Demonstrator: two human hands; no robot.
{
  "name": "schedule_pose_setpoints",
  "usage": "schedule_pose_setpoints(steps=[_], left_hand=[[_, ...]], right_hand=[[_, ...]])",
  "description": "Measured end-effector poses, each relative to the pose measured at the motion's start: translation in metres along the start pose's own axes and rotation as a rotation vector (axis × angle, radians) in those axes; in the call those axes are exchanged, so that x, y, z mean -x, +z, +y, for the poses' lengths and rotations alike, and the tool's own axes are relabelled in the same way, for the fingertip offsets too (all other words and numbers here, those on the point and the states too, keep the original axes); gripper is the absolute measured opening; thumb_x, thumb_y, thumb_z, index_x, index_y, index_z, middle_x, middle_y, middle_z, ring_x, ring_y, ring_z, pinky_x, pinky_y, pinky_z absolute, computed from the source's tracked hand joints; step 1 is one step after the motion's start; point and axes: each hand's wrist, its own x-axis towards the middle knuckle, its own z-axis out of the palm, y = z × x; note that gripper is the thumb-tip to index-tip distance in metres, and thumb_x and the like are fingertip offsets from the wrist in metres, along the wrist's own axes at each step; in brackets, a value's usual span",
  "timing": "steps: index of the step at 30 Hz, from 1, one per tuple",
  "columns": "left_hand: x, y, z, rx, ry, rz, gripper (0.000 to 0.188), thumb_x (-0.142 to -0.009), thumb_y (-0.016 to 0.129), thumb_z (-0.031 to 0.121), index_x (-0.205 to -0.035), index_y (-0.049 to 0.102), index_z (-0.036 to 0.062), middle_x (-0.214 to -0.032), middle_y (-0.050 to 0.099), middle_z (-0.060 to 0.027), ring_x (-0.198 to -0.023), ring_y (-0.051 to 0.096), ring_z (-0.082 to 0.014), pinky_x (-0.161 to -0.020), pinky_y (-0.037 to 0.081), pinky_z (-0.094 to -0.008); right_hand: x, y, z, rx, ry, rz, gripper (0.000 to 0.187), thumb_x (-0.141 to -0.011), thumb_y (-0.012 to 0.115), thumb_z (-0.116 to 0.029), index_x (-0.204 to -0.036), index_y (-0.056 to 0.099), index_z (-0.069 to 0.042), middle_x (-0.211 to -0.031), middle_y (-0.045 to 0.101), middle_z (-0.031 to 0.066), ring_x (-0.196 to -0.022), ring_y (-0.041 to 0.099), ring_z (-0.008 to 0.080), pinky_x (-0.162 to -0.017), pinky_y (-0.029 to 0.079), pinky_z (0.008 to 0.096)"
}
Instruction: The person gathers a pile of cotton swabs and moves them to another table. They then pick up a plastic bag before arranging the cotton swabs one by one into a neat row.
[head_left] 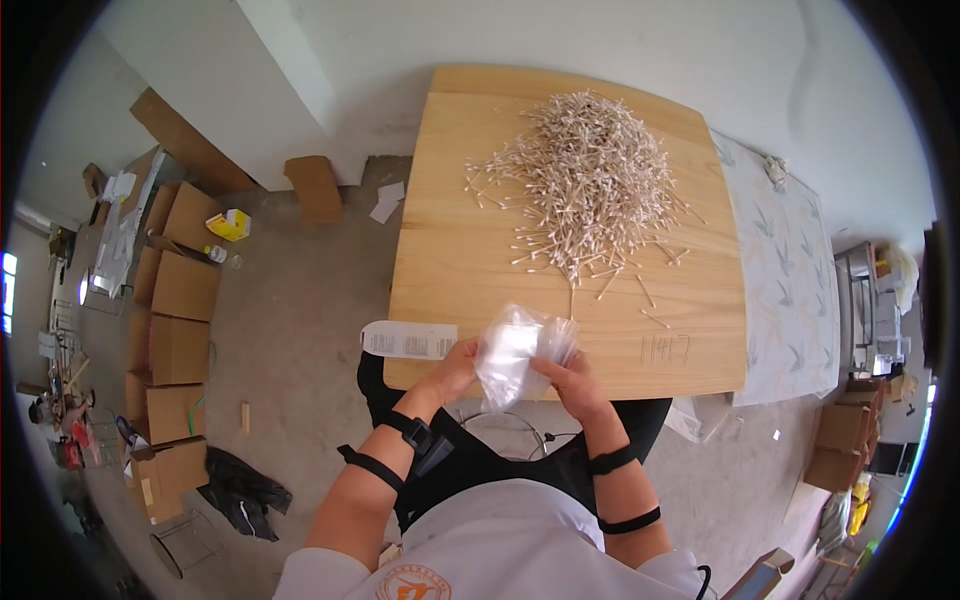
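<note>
Head view. At lower centre of the frame, the person's left hand [457, 365] is gripping the left edge of some clear plastic bagging [508, 350]; the right hand [578, 385] is pinching its right side, thumb on top. Risk, as judged: the film is looking slick and thin, so a loose pinch could be letting it slide off the near edge of the wooden table [450, 200], which its lower corner is overhanging. Clinging layers could be separating unevenly, or tearing under a hard pull. A sweeping forearm could be scattering the loose cotton swabs [600, 170] heaped at upper centre, or knocking the printed strip [410, 340], which is jutting past the table's left edge. The bagging is appearing transparent, crumpled, glossy, with bright glare; layer count is staying unclear.
</note>
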Motion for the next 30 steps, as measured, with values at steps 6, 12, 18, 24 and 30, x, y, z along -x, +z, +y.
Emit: schedule_pose_setpoints(steps=[6, 12, 18, 24, 30], left_hand=[[0.028, 0.036, 0.031, 0.526, -0.217, -0.344, 0.055, -0.095, 0.058, 0.043, -0.135, 0.046, 0.0075, -0.117, 0.058, 0.0019, -0.105, 0.054, -0.0084, -0.084, 0.045, -0.0283], [0.02, 0.06, 0.016, -0.293, -0.03, -0.023, 0.042, -0.088, 0.068, 0.027, -0.122, 0.057, 0.0042, -0.105, 0.062, -0.0001, -0.089, 0.057, -0.0068, -0.07, 0.045, -0.023], [0.005, 0.075, 0.002, -0.221, -0.031, -0.023, 0.044, -0.086, 0.068, 0.014, -0.126, 0.054, 0.003, -0.112, 0.062, -0.0027, -0.1, 0.06, -0.0135, -0.08, 0.051, -0.0288], [0.012, 0.07, -0.015, -0.526, 0.247, 0.093, 0.024, -0.089, 0.064, 0.007, -0.111, 0.062, -0.0018, -0.098, 0.067, -0.0055, -0.09, 0.063, -0.011, -0.08, 0.051, -0.0258], [0.012, 0.056, -0.035, -0.586, 0.283, 0.129, 0.013, -0.091, 0.062, 0.006, -0.101, 0.065, -0.0018, -0.092, 0.068, -0.0043, -0.083, 0.062, -0.0098, -0.079, 0.05, -0.0241]], right_hand=[[0.007, -0.02, 0.025, 0.349, -0.095, 0.273, 0.024, -0.083, 0.069, -0.008, -0.104, 0.065, 0.002, -0.09, 0.066, 0.0029, -0.08, 0.06, 0.0114, -0.073, 0.05, 0.0285], [0.007, -0.025, 0.032, 0.306, -0.286, 0.171, 0.06, -0.08, 0.074, -0.013, -0.133, 0.048, -0.004, -0.114, 0.061, 0.0069, -0.097, 0.059, 0.017, -0.082, 0.05, 0.0315], [0.028, -0.05, 0.023, 0.017, -0.013, 0.207, 0.035, -0.081, 0.077, -0.019, -0.111, 0.066, -0.004, -0.095, 0.067, 0.002, -0.087, 0.062, 0.0146, -0.08, 0.05, 0.0295], [0.008, -0.169, -0.023, -0.022, -0.326, 0.925, 0.021, -0.084, 0.073, -0.018, -0.098, 0.068, -0.003, -0.086, 0.067, 0.002, -0.076, 0.061, 0.0125, -0.067, 0.05, 0.0306], [-0.001, -0.313, -0.096, -0.161, -0.599, 1.148, 0.025, -0.083, 0.072, -0.014, -0.104, 0.065, -0.001, -0.093, 0.067, 0.0062, -0.08, 0.063, 0.0163, -0.07, 0.052, 0.0333]])
